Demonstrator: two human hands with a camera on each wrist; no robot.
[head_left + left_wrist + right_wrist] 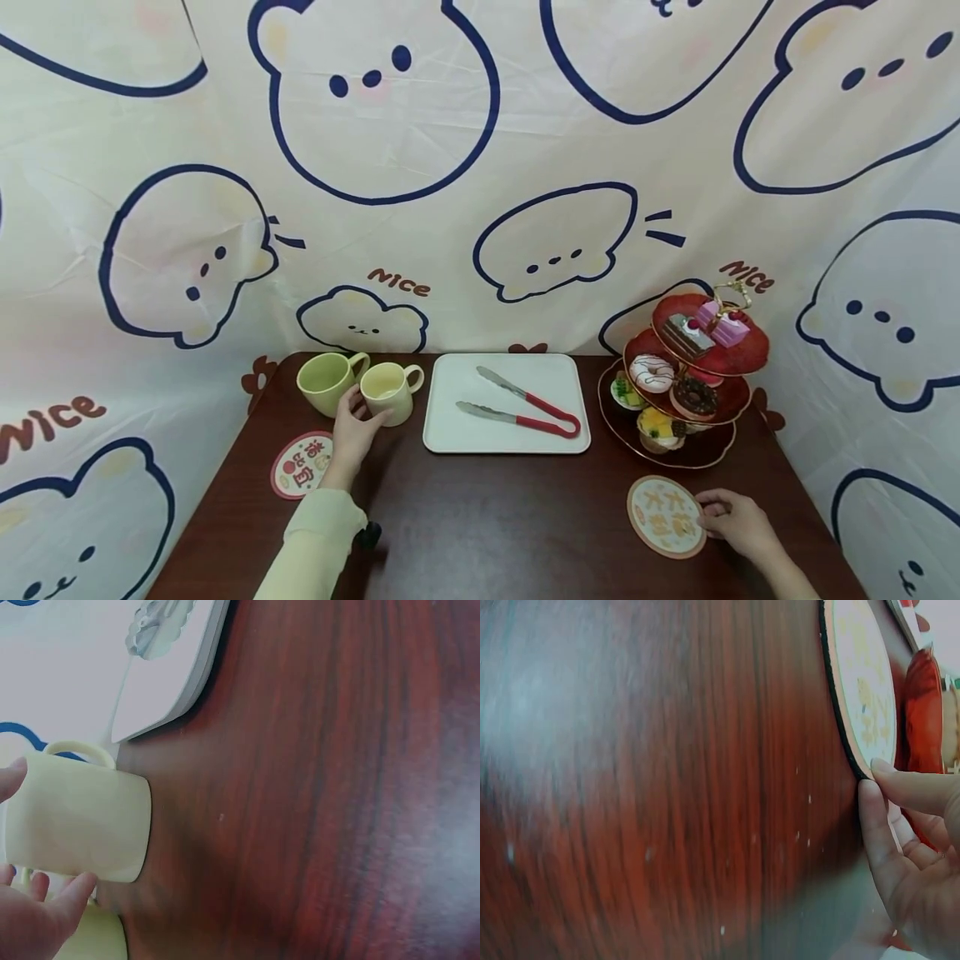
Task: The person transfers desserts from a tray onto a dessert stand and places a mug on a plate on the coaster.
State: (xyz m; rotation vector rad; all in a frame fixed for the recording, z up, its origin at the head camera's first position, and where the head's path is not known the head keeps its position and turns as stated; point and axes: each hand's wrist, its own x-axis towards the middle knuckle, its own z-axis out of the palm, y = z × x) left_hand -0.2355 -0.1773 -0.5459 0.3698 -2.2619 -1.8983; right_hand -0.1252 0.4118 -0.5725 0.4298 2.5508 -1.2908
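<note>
My left hand (357, 429) is at the near side of a pale yellow mug (392, 393), its thumb and fingers around the body. In the left wrist view, fingertips touch the mug (82, 817) on two sides, and its handle points away from the hand. A green mug (324, 383) stands just left of it. Over on the right, my right hand (733, 523) pinches the edge of a round cream coaster (663, 517) with an orange rim. The right wrist view shows thumb and finger on the rim of this coaster (866, 682).
A red-rimmed round coaster (302, 467) lies beside the left forearm. Behind, a white tray (465, 437) holds red-handled tongs (528, 421). A three-tier red stand (720, 454) with cakes and donuts rises at the back right. A patterned cloth hangs behind the brown table (487, 525).
</note>
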